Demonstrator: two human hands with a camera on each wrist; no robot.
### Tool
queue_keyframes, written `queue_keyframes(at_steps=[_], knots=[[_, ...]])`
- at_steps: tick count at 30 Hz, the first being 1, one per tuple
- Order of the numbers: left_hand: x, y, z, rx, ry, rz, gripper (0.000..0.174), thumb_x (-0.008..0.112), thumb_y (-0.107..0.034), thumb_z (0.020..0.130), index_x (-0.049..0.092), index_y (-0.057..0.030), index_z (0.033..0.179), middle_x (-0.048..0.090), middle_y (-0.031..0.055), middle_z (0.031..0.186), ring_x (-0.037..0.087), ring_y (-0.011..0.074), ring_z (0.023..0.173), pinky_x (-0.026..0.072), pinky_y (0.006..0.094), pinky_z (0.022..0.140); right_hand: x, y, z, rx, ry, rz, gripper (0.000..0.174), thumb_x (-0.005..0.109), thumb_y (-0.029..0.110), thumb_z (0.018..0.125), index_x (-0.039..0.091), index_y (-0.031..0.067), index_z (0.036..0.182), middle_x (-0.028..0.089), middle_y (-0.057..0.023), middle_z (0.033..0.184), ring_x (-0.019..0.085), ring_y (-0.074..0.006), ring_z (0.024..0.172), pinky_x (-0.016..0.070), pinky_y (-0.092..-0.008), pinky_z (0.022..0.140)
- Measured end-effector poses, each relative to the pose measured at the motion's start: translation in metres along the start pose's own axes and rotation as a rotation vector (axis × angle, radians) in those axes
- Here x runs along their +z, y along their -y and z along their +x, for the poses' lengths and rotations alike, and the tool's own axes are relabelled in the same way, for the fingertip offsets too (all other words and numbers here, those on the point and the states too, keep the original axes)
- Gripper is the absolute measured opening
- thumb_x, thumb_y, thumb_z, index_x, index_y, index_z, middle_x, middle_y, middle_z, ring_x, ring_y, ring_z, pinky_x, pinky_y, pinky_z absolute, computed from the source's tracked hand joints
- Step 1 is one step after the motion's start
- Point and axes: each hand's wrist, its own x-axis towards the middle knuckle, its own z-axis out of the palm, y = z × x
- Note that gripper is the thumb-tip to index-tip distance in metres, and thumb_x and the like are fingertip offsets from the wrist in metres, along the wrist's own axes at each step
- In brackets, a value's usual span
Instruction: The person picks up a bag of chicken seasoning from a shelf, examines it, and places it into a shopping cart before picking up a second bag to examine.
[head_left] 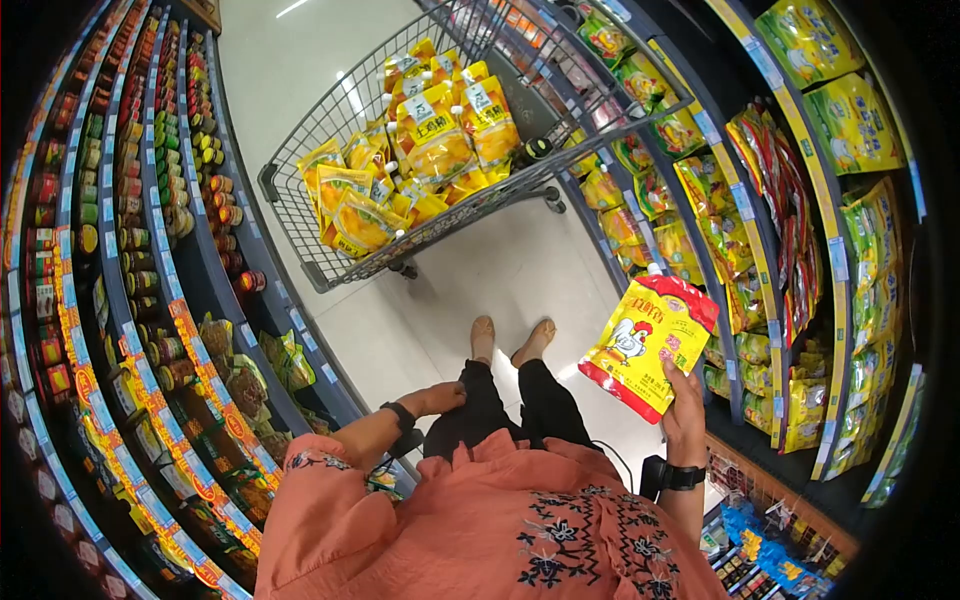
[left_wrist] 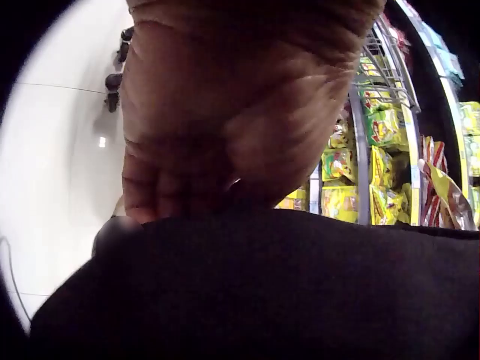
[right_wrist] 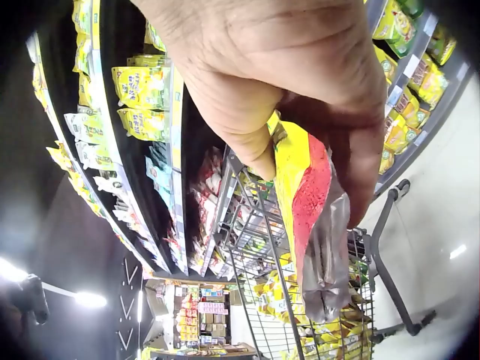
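Note:
A red and yellow pouch with a white chicken printed on it (head_left: 650, 345) is held up at the right of the head view, its white spout at the top. The right hand (head_left: 685, 415) grips its lower right edge, the thumb on the printed face. In the right wrist view the pouch (right_wrist: 304, 202) appears edge-on between the thumb and fingers of the right hand (right_wrist: 292, 75). Against the dark trousers (left_wrist: 247, 285) rests the left hand (left_wrist: 232, 112), its fingers loosely curled and holding nothing; the head view has the left hand (head_left: 437, 400) beside the thigh.
A wire shopping cart (head_left: 320, 275) stands ahead, bearing a heap of yellow pouches (head_left: 432, 130). Shelves of jars (head_left: 140, 260) line the left side, and shelves of bagged goods (head_left: 740, 240) the right. Pale floor (head_left: 440, 300) lies between the cart and the person's feet.

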Motion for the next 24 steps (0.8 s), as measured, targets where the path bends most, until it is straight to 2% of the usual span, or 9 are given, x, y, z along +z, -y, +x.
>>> queue_keyframes(at_steps=[3,6,9,12,15,18,21,22,24], knots=[[0.014,-0.026,0.015,0.166,0.008,0.053,0.037,0.056,-0.033,0.092,0.063,-0.0018,0.109,0.069,0.0172,0.102,0.066,0.0292,0.095,0.0503,0.0384,0.084,0.011,0.004,0.002,0.004,0.013,-0.021,0.037,0.061,0.009,0.094,0.052,-0.0016,0.129,0.063,-0.0107,0.121,0.063,-0.02,0.108,0.0511,-0.0336,0.094],[0.026,-0.044,0.04,0.264,0.106,0.131,0.038,0.055,-0.035,0.093,0.067,-0.0031,0.109,0.069,0.0163,0.107,0.065,0.0287,0.101,0.0483,0.0383,0.09,0.017,0.004,0.007,0.022,0.032,-0.019,0.039,0.062,0.008,0.093,0.052,-0.0021,0.129,0.063,-0.0111,0.122,0.063,-0.02,0.108,0.0505,-0.0332,0.094],[0.034,-0.025,0.079,0.351,0.271,0.305,0.039,0.056,-0.037,0.092,0.069,-0.0051,0.11,0.07,0.0158,0.108,0.065,0.0291,0.104,0.0482,0.0383,0.09,0.015,-0.001,0.012,0.018,0.055,-0.039,0.038,0.063,0.01,0.094,0.053,-0.001,0.128,0.063,-0.0115,0.122,0.064,-0.0214,0.108,0.0516,-0.0353,0.094],[0.031,-0.031,0.089,0.307,0.464,0.43,0.031,0.059,-0.029,0.092,0.068,-0.0079,0.113,0.068,0.0172,0.11,0.063,0.0301,0.104,0.0472,0.0388,0.09,0.014,-0.003,0.015,0.027,0.068,-0.046,0.038,0.064,0.01,0.093,0.053,-0.0009,0.128,0.063,-0.0113,0.123,0.063,-0.0217,0.109,0.0513,-0.0354,0.095],[0.011,-0.068,0.075,0.192,0.594,0.513,0.031,0.06,-0.025,0.089,0.069,-0.0086,0.114,0.07,0.0142,0.109,0.064,0.0265,0.1,0.0477,0.0384,0.088,0.014,-0.007,0.015,0.039,0.047,-0.027,0.038,0.063,0.009,0.093,0.053,-0.0007,0.128,0.063,-0.011,0.123,0.063,-0.0218,0.11,0.0507,-0.0353,0.096],[0.034,-0.001,0.135,0.18,0.68,0.259,0.03,0.061,-0.024,0.087,0.07,-0.0091,0.112,0.071,0.01,0.108,0.064,0.0218,0.096,0.0481,0.0369,0.086,0.014,-0.01,0.015,0.034,0.041,-0.011,0.038,0.062,0.008,0.093,0.053,-0.0003,0.129,0.063,-0.0109,0.124,0.062,-0.0216,0.112,0.0501,-0.0353,0.096],[0.034,-0.068,0.08,0.066,0.726,0.263,0.028,0.062,-0.023,0.086,0.071,-0.007,0.107,0.072,0.0066,0.105,0.063,0.0192,0.095,0.0479,0.0355,0.085,0.014,-0.013,0.012,0.024,0.032,0.013,0.038,0.062,0.007,0.093,0.053,0.0001,0.129,0.063,-0.011,0.124,0.062,-0.0212,0.112,0.0497,-0.0352,0.096],[0.029,-0.079,0.062,0.199,0.605,0.295,0.027,0.061,-0.022,0.086,0.07,-0.0046,0.104,0.071,0.0075,0.104,0.064,0.0211,0.093,0.0484,0.0364,0.083,0.016,-0.013,0.009,0.019,0.033,0.015,0.038,0.062,0.007,0.093,0.053,0.0002,0.129,0.063,-0.011,0.124,0.062,-0.0211,0.112,0.0497,-0.0352,0.096],[0.015,-0.077,0.07,0.28,0.593,0.369,0.027,0.058,-0.023,0.089,0.07,-0.0072,0.107,0.072,0.0045,0.098,0.062,0.0157,0.083,0.0485,0.0368,0.079,0.019,-0.011,0.008,0.033,0.046,0.02,0.038,0.061,0.007,0.093,0.053,-0.0001,0.129,0.063,-0.0107,0.123,0.063,-0.0207,0.11,0.0498,-0.0351,0.096]])
